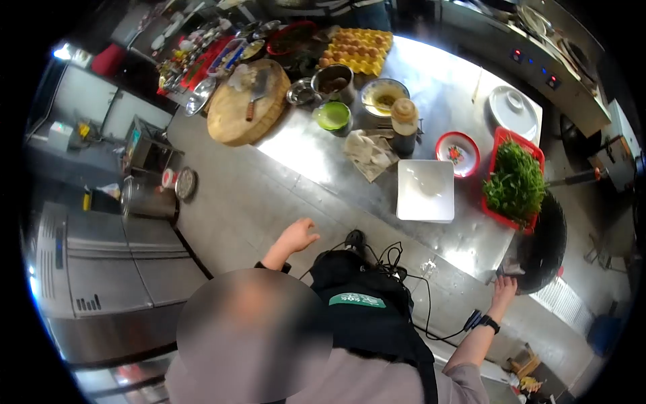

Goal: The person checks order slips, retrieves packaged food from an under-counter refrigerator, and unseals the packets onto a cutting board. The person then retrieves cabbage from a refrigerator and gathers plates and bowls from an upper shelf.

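Well to the left of the stack of square white plates (425,190), and farther from the body, a round wooden chopping board (225,118) is being shared by a wooden-handled cleaver (258,87) and a pale heap of cut food (242,79). Left of the stack and nearer the body, the left hand (298,237) is being held in the air, empty, its fingers loosely spread and slightly bent. Beyond the stack, to its left, a steel pot (344,92), a green bowl (332,116) and yellow trays (375,44) of eggs are being supported by the steel table (296,151); just beside the stack, a crumpled cloth (370,153) and a dark-filled jar (404,120) are being kept. Just right of the stack, a red-rimmed bowl (457,154) is being displayed. Right of the stack and nearer the body, the right hand (503,292) is being held at the rim of a large black round vessel (550,249), against a pale scrap (511,268); whether the scrap is being pinched cannot be told. Farther right of the stack, leafy greens (513,182) are being held by a red basket (498,143), beyond which a round white lid (513,114) is being supported.
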The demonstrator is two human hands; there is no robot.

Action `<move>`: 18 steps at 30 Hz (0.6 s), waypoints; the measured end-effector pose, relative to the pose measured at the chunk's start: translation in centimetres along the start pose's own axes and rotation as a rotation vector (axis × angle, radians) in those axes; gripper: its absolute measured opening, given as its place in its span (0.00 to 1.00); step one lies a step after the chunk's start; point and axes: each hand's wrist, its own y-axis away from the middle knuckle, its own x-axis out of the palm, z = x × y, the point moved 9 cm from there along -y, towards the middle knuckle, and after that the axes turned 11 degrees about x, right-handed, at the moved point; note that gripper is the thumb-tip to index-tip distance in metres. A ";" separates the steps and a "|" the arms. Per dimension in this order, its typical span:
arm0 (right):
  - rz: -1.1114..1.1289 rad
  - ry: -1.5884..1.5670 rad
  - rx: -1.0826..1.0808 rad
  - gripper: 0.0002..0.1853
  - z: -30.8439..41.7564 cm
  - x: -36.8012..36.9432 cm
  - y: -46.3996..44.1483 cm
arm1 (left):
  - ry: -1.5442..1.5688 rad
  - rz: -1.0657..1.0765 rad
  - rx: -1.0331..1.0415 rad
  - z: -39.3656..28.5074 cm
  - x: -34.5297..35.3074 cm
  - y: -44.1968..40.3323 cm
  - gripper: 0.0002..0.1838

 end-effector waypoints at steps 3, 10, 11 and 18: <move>-0.057 0.066 0.002 0.31 -1.8 1.0 2.1 | -0.018 -0.040 -0.082 4.2 -2.3 -0.7 0.24; -0.207 0.074 -0.050 0.29 -6.1 0.5 9.7 | 0.008 -0.172 -0.018 14.8 -10.4 -5.0 0.26; -0.252 0.063 -0.050 0.28 -7.1 0.2 11.6 | 0.029 -0.165 -0.020 16.6 -11.3 -6.2 0.26; -0.321 0.067 -0.003 0.27 -21.2 4.5 24.9 | 0.045 -0.053 0.059 25.8 -14.6 -13.4 0.26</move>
